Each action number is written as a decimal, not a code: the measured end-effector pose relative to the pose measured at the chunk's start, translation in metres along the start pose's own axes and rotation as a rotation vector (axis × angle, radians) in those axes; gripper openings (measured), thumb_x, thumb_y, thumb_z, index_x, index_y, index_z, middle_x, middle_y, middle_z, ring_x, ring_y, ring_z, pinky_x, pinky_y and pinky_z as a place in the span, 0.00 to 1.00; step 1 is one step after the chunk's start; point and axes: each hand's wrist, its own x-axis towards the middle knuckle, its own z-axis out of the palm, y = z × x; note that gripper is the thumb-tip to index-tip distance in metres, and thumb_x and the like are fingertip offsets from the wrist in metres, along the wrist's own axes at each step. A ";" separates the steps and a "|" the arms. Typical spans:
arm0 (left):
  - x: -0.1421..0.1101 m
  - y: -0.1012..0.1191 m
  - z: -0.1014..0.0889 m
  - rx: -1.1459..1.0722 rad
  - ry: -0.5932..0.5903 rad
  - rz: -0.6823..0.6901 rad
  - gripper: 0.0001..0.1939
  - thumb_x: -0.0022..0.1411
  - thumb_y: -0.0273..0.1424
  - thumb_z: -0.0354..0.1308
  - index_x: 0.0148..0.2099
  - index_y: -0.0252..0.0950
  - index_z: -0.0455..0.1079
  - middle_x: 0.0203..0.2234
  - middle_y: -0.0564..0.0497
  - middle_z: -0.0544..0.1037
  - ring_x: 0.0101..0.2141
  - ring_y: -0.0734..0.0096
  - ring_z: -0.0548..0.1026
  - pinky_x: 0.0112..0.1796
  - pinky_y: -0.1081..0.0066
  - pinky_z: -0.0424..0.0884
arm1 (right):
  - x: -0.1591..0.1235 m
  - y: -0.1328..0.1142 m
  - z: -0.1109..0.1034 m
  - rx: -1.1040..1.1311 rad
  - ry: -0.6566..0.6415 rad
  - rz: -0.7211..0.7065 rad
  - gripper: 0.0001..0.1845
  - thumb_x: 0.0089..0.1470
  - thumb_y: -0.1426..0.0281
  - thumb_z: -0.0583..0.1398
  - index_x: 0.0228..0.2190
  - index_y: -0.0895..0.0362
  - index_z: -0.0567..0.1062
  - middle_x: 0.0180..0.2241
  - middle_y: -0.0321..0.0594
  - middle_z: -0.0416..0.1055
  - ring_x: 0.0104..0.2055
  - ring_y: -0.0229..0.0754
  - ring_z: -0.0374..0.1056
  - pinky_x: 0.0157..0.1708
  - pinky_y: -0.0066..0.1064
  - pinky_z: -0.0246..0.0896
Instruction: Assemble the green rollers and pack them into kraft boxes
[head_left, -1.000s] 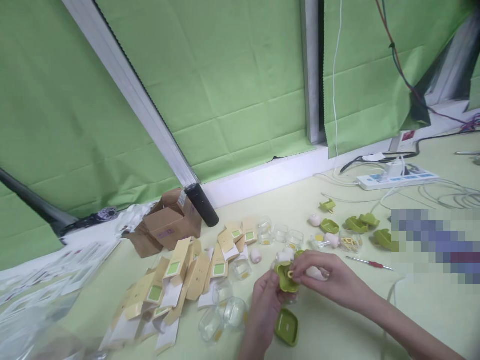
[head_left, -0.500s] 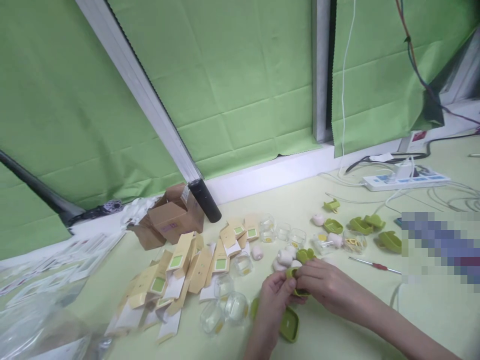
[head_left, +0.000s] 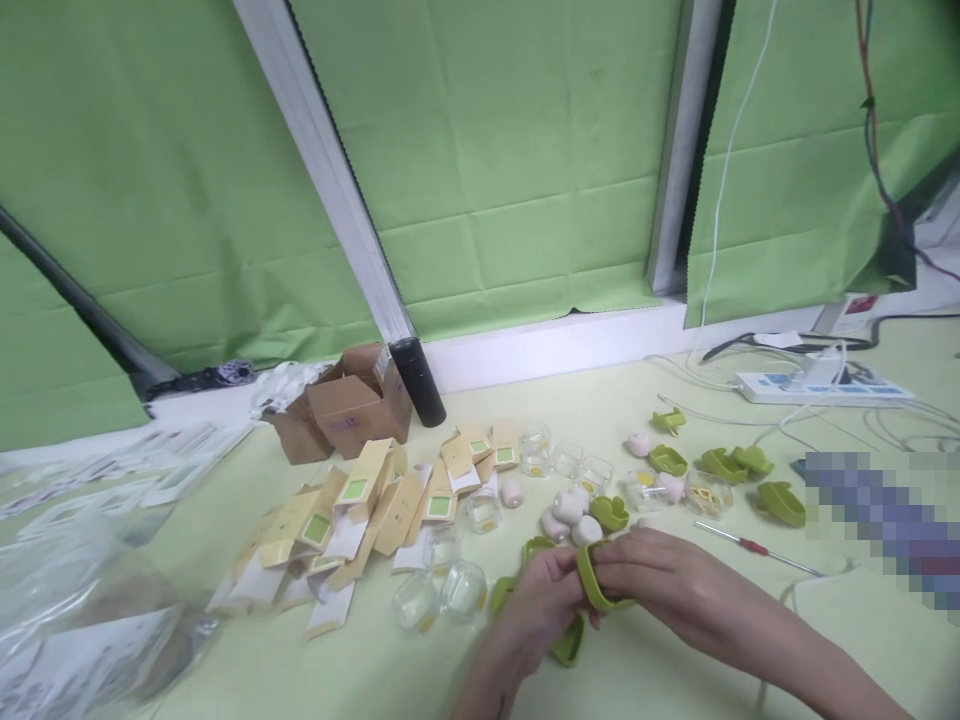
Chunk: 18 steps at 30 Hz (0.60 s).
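Observation:
A shallow, rounded-square green plastic shell (head_left: 592, 582) stands on edge between my hands, its rim towards me. My left hand (head_left: 541, 605) grips its left side with thumb and fingers. My right hand (head_left: 660, 570) is closed on it from the right, fingertips inside the shell. Other green shells lie around and below my left hand, among them one (head_left: 571, 645) partly covered by it. Just beyond my hands are several pale pink-white rounded pieces (head_left: 571, 505) and a lobed green piece (head_left: 610, 513).
Clear plastic cups (head_left: 463, 590) and opened yellow cartons (head_left: 397, 510) spread to the left. A cardboard box (head_left: 352, 410) and black cylinder (head_left: 418, 382) stand behind. On the right are more green pieces (head_left: 780, 503), a red-handled screwdriver (head_left: 754, 546) and a power strip (head_left: 825, 388).
The green shell has been turned so that its rim faces me more. My left hand has shifted slightly, and another green piece shows behind it. The view has tilted a little.

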 end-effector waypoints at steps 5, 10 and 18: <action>-0.001 -0.002 0.000 0.000 0.032 0.045 0.10 0.45 0.33 0.66 0.27 0.31 0.73 0.18 0.55 0.68 0.19 0.81 0.63 0.23 0.77 0.61 | -0.009 0.003 0.005 -0.016 0.228 0.185 0.26 0.56 0.66 0.58 0.56 0.45 0.61 0.56 0.44 0.62 0.56 0.48 0.61 0.48 0.36 0.64; -0.002 -0.005 -0.003 0.093 0.026 0.107 0.06 0.46 0.28 0.62 0.30 0.32 0.72 0.21 0.54 0.70 0.23 0.79 0.64 0.25 0.78 0.61 | 0.002 -0.007 0.010 0.061 0.125 0.200 0.34 0.49 0.63 0.64 0.56 0.45 0.61 0.50 0.41 0.69 0.51 0.48 0.65 0.49 0.38 0.63; 0.006 -0.011 -0.007 0.297 0.027 0.213 0.10 0.50 0.34 0.60 0.28 0.36 0.64 0.18 0.57 0.65 0.20 0.78 0.64 0.24 0.76 0.61 | -0.007 -0.002 -0.002 0.074 0.228 0.237 0.25 0.50 0.61 0.64 0.50 0.49 0.68 0.47 0.41 0.72 0.49 0.45 0.67 0.48 0.37 0.65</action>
